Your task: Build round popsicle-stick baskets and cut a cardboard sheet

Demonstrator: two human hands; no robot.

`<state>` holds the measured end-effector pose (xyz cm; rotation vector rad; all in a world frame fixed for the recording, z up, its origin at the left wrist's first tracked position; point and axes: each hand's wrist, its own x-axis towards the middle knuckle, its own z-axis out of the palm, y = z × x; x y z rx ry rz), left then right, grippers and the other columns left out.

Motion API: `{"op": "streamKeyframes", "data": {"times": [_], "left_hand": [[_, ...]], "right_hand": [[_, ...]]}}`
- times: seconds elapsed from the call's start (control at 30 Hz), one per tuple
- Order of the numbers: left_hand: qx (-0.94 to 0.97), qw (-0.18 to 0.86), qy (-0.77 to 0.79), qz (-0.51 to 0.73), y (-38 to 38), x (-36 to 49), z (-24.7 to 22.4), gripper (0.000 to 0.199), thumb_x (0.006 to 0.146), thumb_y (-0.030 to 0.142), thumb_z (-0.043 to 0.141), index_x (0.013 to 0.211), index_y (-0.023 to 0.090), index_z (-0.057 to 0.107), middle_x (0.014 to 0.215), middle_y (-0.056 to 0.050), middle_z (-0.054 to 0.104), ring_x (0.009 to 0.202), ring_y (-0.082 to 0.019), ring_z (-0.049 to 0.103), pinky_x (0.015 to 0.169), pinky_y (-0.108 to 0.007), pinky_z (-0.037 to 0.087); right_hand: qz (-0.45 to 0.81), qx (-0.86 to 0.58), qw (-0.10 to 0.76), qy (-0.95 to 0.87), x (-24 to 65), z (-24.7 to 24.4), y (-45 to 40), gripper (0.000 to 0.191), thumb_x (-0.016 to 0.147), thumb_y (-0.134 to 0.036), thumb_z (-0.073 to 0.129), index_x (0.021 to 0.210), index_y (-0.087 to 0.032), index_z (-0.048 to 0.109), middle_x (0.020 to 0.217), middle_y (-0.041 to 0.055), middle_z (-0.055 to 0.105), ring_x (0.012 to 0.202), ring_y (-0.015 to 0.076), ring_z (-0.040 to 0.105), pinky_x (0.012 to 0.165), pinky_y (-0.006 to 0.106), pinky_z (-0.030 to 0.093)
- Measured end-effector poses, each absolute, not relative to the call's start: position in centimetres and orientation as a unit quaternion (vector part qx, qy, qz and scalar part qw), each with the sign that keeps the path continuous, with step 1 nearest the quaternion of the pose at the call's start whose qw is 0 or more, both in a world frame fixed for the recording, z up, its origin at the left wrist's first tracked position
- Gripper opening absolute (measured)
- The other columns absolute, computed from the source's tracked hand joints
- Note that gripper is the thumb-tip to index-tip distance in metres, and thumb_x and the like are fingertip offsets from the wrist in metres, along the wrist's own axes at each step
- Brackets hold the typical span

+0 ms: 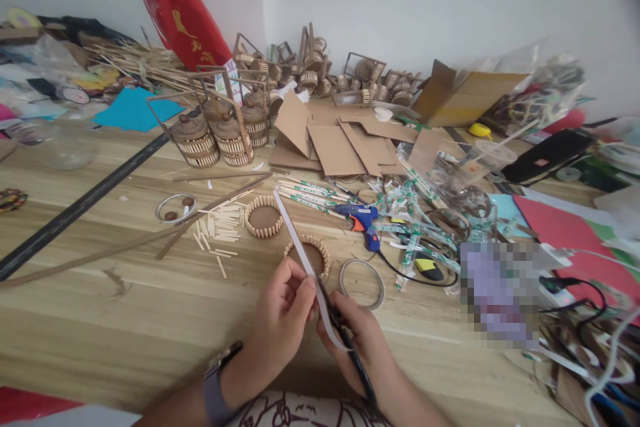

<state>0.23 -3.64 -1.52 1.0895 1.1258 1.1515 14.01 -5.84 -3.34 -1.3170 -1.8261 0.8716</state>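
My left hand [283,310] pinches a long, narrow white strip [295,230] between thumb and fingers. The strip slants up and away over a round tray edged with short wooden sticks [325,250], and its lower end curls toward my right hand [363,340]. Black scissors [367,383] are in my right hand, their blades alongside the strip; whether they touch it I cannot tell. A second stick-edged round tray [265,217] lies just beyond, beside a pile of short wooden sticks [225,221]. To the right of the nearer tray is a pale ring [343,280].
A blue glue gun [366,217] with a black cable lies among plastic wrappers [410,240]. Cardboard pieces [340,150] and lidded stick baskets [197,140] stand farther back. Another ring [163,213] holds brown beads. Long brown strips [120,243] cross the left side. A red bag [175,13] leans at the wall.
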Motion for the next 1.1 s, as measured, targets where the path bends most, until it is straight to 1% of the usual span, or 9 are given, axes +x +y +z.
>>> {"op": "streamKeyframes", "data": {"times": [0.13, 0.33, 0.4, 0.5, 0.6, 0.73, 0.9, 1.0, 1.1], "left_hand": [[0.468, 0.563, 0.473, 0.49, -3.7, 0.3, -1.4, 0.032, 0.085, 0.044, 0.059, 0.068, 0.022, 0.044, 0.051, 0.007, 0.046, 0.044, -0.009, 0.046, 0.043, -0.018, 0.036], [0.468, 0.566, 0.469, 0.491, -3.7, 0.3, -1.2, 0.03, 0.085, 0.042, 0.058, 0.068, 0.022, 0.044, 0.051, 0.007, 0.046, 0.044, -0.009, 0.045, 0.043, -0.018, 0.036], [0.466, 0.567, 0.469, 0.492, -3.7, 0.3, -1.2, 0.03, 0.085, 0.042, 0.059, 0.068, 0.022, 0.044, 0.051, 0.007, 0.046, 0.044, -0.009, 0.045, 0.043, -0.018, 0.036], [0.464, 0.571, 0.465, 0.493, -3.8, 0.3, -1.4, 0.03, 0.084, 0.041, 0.059, 0.068, 0.022, 0.044, 0.051, 0.007, 0.046, 0.044, -0.009, 0.044, 0.043, -0.018, 0.035], [0.464, 0.579, 0.464, 0.483, -4.0, 0.3, -1.9, 0.027, 0.085, 0.039, 0.058, 0.07, 0.022, 0.044, 0.053, 0.007, 0.046, 0.044, -0.009, 0.044, 0.043, -0.018, 0.037], [0.47, 0.58, 0.467, 0.474, -4.1, 0.4, -2.0, 0.026, 0.085, 0.038, 0.058, 0.069, 0.022, 0.045, 0.053, 0.007, 0.047, 0.044, -0.009, 0.045, 0.043, -0.018, 0.038], [0.468, 0.584, 0.468, 0.47, -4.0, 0.5, -1.8, 0.027, 0.084, 0.038, 0.059, 0.068, 0.022, 0.044, 0.053, 0.007, 0.047, 0.045, -0.009, 0.045, 0.044, -0.018, 0.037], [0.473, 0.585, 0.467, 0.465, -4.1, 0.5, -1.9, 0.025, 0.085, 0.037, 0.057, 0.069, 0.022, 0.045, 0.053, 0.007, 0.047, 0.046, -0.009, 0.046, 0.045, -0.018, 0.037], [0.481, 0.579, 0.468, 0.462, -4.0, 0.3, -1.9, 0.024, 0.085, 0.036, 0.056, 0.07, 0.022, 0.045, 0.055, 0.006, 0.047, 0.048, -0.01, 0.045, 0.046, -0.019, 0.037]], "right_hand": [[0.324, -0.501, 0.371, -0.712, 13.9, -3.2, -5.9, 0.013, 0.078, -0.017, 0.049, 0.069, -0.019, 0.058, 0.06, -0.0026, 0.055, 0.053, 0.0108, 0.044, 0.05, 0.02, 0.035], [0.326, -0.499, 0.379, -0.708, 13.8, -2.8, -5.8, 0.017, 0.083, -0.02, 0.049, 0.067, -0.019, 0.055, 0.06, -0.0028, 0.054, 0.052, 0.0106, 0.042, 0.049, 0.021, 0.035], [0.329, -0.5, 0.372, -0.71, 14.0, -3.1, -5.9, 0.015, 0.082, -0.019, 0.051, 0.068, -0.02, 0.055, 0.061, -0.003, 0.054, 0.053, 0.0108, 0.043, 0.05, 0.021, 0.035], [0.349, -0.498, 0.353, -0.711, 14.3, -3.7, -6.1, 0.007, 0.078, -0.016, 0.054, 0.074, -0.02, 0.058, 0.065, -0.003, 0.057, 0.057, 0.0117, 0.047, 0.054, 0.021, 0.038], [0.386, -0.484, 0.36, -0.699, 14.5, -3.9, -6.1, 0.006, 0.077, -0.015, 0.055, 0.078, -0.02, 0.059, 0.069, -0.0026, 0.06, 0.059, 0.0123, 0.05, 0.057, 0.022, 0.04], [0.401, -0.479, 0.378, -0.683, 14.3, -3.7, -6.0, 0.006, 0.079, -0.018, 0.055, 0.074, -0.019, 0.057, 0.067, -0.0021, 0.061, 0.059, 0.0125, 0.052, 0.056, 0.022, 0.041], [0.384, -0.485, 0.383, -0.686, 14.3, -3.9, -5.9, 0.014, 0.084, -0.025, 0.056, 0.073, -0.018, 0.059, 0.062, -0.0019, 0.06, 0.057, 0.0122, 0.051, 0.053, 0.022, 0.039], [0.375, -0.491, 0.373, -0.692, 14.4, -4.0, -5.9, 0.015, 0.086, -0.024, 0.054, 0.073, -0.018, 0.06, 0.063, -0.0015, 0.06, 0.057, 0.0119, 0.05, 0.053, 0.022, 0.04], [0.386, -0.495, 0.369, -0.685, 14.5, -4.0, -6.0, 0.016, 0.086, -0.024, 0.054, 0.072, -0.018, 0.059, 0.061, -0.0022, 0.057, 0.056, 0.0115, 0.049, 0.05, 0.021, 0.037]]}}
